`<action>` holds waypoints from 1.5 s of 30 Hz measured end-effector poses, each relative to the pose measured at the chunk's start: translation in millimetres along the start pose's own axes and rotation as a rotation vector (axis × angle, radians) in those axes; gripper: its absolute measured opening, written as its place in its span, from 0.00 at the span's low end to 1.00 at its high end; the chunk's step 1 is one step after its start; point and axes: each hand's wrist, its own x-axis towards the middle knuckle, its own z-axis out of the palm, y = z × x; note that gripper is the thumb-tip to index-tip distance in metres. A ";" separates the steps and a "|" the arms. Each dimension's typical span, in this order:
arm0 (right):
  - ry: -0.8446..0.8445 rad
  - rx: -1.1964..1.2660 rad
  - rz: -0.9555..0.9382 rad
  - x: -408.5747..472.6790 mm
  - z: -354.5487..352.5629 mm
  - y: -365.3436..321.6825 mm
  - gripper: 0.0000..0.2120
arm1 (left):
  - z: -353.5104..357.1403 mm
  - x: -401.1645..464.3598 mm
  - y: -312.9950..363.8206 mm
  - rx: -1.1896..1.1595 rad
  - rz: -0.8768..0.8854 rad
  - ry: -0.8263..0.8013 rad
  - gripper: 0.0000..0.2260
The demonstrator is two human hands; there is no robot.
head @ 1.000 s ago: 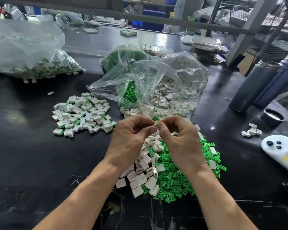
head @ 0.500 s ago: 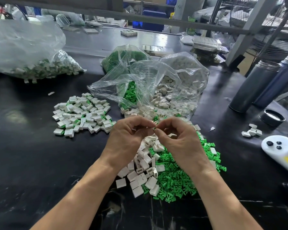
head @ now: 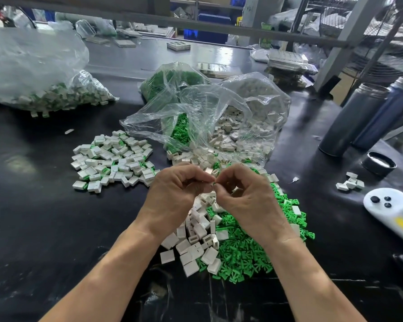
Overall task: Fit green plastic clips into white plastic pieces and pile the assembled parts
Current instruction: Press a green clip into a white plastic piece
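The left hand (head: 175, 194) and right hand (head: 247, 196) are now pinching closer together, fingers pressing a small green plastic clip (head: 215, 181) into a mostly hidden white plastic piece (head: 210, 171).

A black glossy table (head: 312, 263) carries a pile of assembled parts (head: 113, 159), loose white pieces (head: 196, 240), green clips (head: 247, 254) (partly overlapping), plastic bags (head: 209, 112) and two flasks (head: 351, 119).

Held part (head: 211, 185): mostly hidden behind curled fingertips of left hand (head: 175, 194) and right hand (head: 247, 196).
Loose white pieces (head: 196, 231): partly covered by both wrists.
White handheld device (head: 391, 210): cut off by right edge.
Far shelving: blurred.
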 end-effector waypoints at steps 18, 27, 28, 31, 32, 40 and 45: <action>0.042 0.140 0.133 2.2 -7.5 7.7 0.01 | -0.8 3.2 -2.8 -0.010 -0.044 0.009 0.07; 0.044 0.096 0.155 3.9 1.8 10.0 0.03 | 4.1 1.0 -7.5 0.249 0.051 0.026 0.08; 0.051 0.086 0.162 4.3 2.4 10.6 0.04 | 5.0 0.9 -7.3 0.318 0.084 0.030 0.07; 0.061 0.030 0.178 5.1 3.3 11.1 0.06 | 5.3 0.5 -6.6 0.401 0.144 0.024 0.07; 0.058 0.019 0.181 5.1 3.1 11.4 0.06 | 4.9 0.3 -6.5 0.431 0.153 0.021 0.07; 0.104 0.000 0.195 4.3 3.1 13.5 0.07 | 5.1 -3.2 -2.9 0.548 0.154 0.028 0.07; 0.253 -0.101 0.192 4.3 -2.3 12.9 0.14 | 0.2 -2.3 -8.1 0.666 0.022 0.012 0.09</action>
